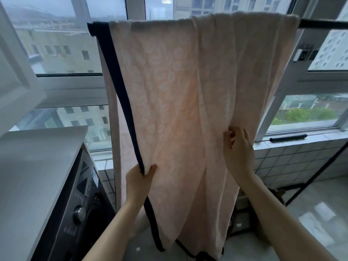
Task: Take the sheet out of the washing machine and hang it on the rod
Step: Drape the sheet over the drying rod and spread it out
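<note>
A pale pink patterned sheet (178, 91) with a dark navy border hangs draped over the black rod (323, 23) in front of the window. Its lower end reaches almost to the floor. My left hand (140, 178) pinches the navy left edge about two thirds of the way down. Further right and a little higher, my right hand (238, 147) grips a fold of the pink cloth. The dark washing machine (79, 204) stands at the lower left under a white countertop; its door cannot be seen from here.
A white countertop (37, 157) covers the machine at left, with an open white window frame (17, 72) above it. A tiled sill (293, 153) with a dark bar lying on it runs behind the sheet. A black rack leg (320, 172) slants at right.
</note>
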A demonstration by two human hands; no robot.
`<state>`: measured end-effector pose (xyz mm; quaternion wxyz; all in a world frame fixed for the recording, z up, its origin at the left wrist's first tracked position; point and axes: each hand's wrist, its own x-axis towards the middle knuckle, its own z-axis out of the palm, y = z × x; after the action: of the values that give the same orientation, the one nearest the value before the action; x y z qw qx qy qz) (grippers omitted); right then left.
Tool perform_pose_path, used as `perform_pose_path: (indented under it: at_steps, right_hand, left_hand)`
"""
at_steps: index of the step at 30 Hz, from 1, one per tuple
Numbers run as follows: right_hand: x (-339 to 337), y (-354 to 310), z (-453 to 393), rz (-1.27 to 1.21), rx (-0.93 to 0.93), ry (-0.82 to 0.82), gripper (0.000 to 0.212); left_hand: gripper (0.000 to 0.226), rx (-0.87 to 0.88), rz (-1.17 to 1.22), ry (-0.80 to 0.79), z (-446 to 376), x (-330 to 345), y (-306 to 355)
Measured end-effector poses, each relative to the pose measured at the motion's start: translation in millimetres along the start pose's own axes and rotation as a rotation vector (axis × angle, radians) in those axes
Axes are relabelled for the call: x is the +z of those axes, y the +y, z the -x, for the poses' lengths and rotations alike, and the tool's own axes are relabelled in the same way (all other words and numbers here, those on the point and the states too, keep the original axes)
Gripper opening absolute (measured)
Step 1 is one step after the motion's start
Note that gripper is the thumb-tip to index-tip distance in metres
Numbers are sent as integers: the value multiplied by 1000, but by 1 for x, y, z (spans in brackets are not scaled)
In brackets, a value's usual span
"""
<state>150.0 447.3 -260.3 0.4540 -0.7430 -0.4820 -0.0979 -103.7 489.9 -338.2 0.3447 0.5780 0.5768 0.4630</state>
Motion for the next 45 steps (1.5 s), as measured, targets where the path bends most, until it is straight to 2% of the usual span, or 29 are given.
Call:
perform_pose_path:
  at_steps: [4, 8, 11, 14, 18, 22, 25, 27, 29, 32, 35, 37, 42, 44, 45]
  right_hand:
    - [-12, -22, -21, -20, -43, 35, 51]
    - [-19, -58, -46, 5, -46, 63, 90]
    - [-18, -81, -67, 57, -34, 47, 98]
    - [-22, -92, -83, 60, -45, 60, 92]
    - [-27, -109, -96, 271, -229, 205, 82]
    - [-23, -125, -109, 377, -273, 174, 84]
    - [-18, -132, -117, 487, -316, 180, 65]
    - [-14, -135, -122, 468, -326, 174, 42]
    - [-17, -136, -123, 407, -320, 188, 29]
    - [-37, -137, -129, 222, -332, 150, 24]
    - [-69, -138, -155, -2, -367, 217, 16]
    - [-88, -141, -183, -113, -371, 297, 19]
    - [-115, -131, -247, -40, -276, 363, 19]
    - [-115, -115, -268, -13, -209, 354, 18]
    - [-114, -107, -275, 10, -180, 339, 17]
  left_hand:
    - [18, 10, 210, 18, -14, -5, 41]
    - [23, 170, 300, 127, -31, -10, 101]
    - [29, 279, 318, 227, -41, -13, 141]
    - [26, 360, 326, 264, -48, -16, 172]
    - [29, 444, 306, 295, -55, -17, 197]
    - [20, 433, 224, 344, -64, -14, 202]
    - [13, 453, 215, 316, -62, -12, 205]
    - [14, 454, 228, 307, -59, -12, 208]
    - [22, 445, 244, 287, -59, -12, 208]
    - [24, 423, 257, 272, -64, -10, 204]
    - [20, 437, 202, 322, -68, -10, 202]
    - [24, 421, 224, 348, -68, -9, 204]
    - [26, 442, 222, 322, -60, -4, 214]
    - [30, 453, 233, 331, -63, -2, 214]
    - [25, 460, 234, 344, -65, -1, 212]
